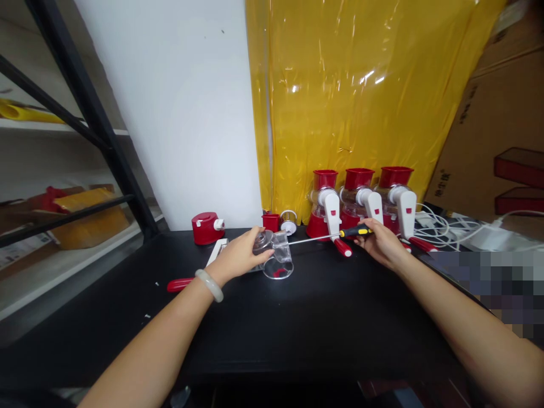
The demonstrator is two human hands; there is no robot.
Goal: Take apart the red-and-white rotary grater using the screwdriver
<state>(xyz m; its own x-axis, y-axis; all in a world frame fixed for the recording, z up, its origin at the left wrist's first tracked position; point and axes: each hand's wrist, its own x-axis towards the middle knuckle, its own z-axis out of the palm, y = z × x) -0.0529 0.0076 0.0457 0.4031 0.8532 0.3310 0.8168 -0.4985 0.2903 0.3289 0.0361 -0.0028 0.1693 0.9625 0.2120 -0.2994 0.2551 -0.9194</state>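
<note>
My left hand point(241, 252) is closed around the clear plastic body point(281, 253) of a rotary grater, holding it at the black tabletop. In my right hand point(381, 245) is a screwdriver point(356, 231) with a black and yellow handle. Its long shaft points left and its tip meets the clear body, or ends right beside it; I cannot tell which. Under and beside my left wrist lies a white crank with a red grip point(180, 285). A red round base point(205, 229) sits behind that hand. Just beyond the clear body are a red hopper part point(271, 221) and a metal grating drum point(289, 222).
Three assembled red and white rotary graters point(325, 207) stand in a row at the back right. White cables point(442, 229) lie tangled beyond them, before a large cardboard box point(480, 136). A black-framed shelf point(97, 124) rises at the left. Yellow plastic sheeting point(340, 102) hangs behind the table.
</note>
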